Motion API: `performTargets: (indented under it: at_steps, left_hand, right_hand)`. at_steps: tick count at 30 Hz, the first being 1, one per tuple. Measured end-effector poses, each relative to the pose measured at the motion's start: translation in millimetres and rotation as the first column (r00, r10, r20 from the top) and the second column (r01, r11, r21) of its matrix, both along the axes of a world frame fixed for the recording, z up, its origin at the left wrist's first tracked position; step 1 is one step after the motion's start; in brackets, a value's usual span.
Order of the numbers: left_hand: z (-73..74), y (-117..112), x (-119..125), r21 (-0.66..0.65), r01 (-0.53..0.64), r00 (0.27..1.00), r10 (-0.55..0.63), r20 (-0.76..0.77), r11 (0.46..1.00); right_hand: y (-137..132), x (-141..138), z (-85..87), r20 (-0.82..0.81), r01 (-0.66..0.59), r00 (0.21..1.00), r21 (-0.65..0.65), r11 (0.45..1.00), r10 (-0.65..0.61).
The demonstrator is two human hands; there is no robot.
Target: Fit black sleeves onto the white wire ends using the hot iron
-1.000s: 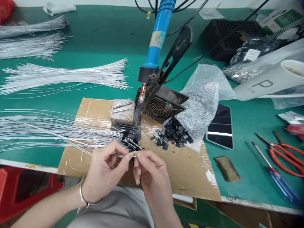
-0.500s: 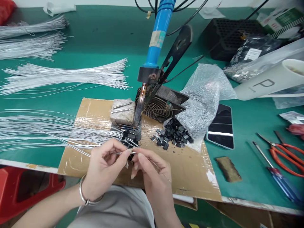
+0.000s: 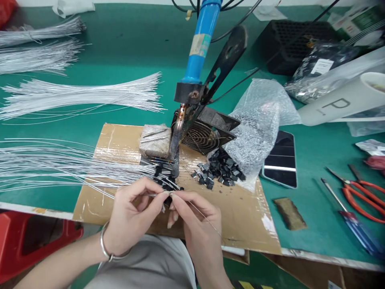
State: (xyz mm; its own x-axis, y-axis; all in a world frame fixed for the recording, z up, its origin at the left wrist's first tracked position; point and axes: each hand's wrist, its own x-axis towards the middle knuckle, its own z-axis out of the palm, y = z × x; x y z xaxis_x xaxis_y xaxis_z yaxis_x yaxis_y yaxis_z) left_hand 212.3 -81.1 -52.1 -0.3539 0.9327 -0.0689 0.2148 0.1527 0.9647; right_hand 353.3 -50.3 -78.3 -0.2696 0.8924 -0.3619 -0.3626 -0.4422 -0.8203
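My left hand [image 3: 132,216], with a metal bangle at the wrist, is closed in a pinch on a thin grey wire [image 3: 150,195]. Fingertip to fingertip with it, my right hand [image 3: 200,224] pinches a thin silvery wire [image 3: 206,218], which trails across the palm to the lower right. Fingers hide the spot where the wires meet. Just beyond, the ends of a fan of white wires [image 3: 117,170] lie among small black connectors [image 3: 159,170]. Above the hands hangs a blue-handled soldering iron [image 3: 197,56] in a black stand, its tip pointing down.
A cardboard sheet [image 3: 240,222] covers the table front. On it are a wrapped block [image 3: 155,141], a small fan [image 3: 200,136] and a pile of black connectors [image 3: 225,167] by bubble wrap [image 3: 258,116]. To the right lie a phone [image 3: 279,160], a screwdriver [image 3: 349,216] and orange-handled scissors [image 3: 357,192].
My right hand has shifted slightly to the right, and the fingertips of both hands have drawn closer together. Both pinches stay closed.
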Motion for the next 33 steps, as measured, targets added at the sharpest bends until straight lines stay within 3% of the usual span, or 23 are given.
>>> performTargets:
  at_steps: [8,17,23,33]
  left_hand:
    - [-1.2,-2.6,-3.7,0.003,0.072,0.996,-0.072,-0.043,0.997]
    - [2.1,-2.9,-7.2,0.017,0.139,0.977,-0.134,-0.168,0.990]
    - [-3.7,-4.3,-3.8,-0.018,0.095,0.990,-0.097,-0.103,0.995]
    - [-5.3,-5.3,3.2,-0.007,0.030,0.998,-0.030,-0.049,1.000]
  right_hand:
    - [7.0,6.7,-0.4,-0.024,-0.071,0.997,-0.035,0.997,0.070]
    - [16.5,15.3,12.7,0.004,-0.180,0.983,-0.125,0.976,0.182]
    - [11.3,12.4,2.3,-0.041,-0.144,0.989,-0.072,0.987,0.141]
    - [-1.1,-3.0,-1.8,-0.141,-0.004,0.990,-0.143,0.990,-0.017]
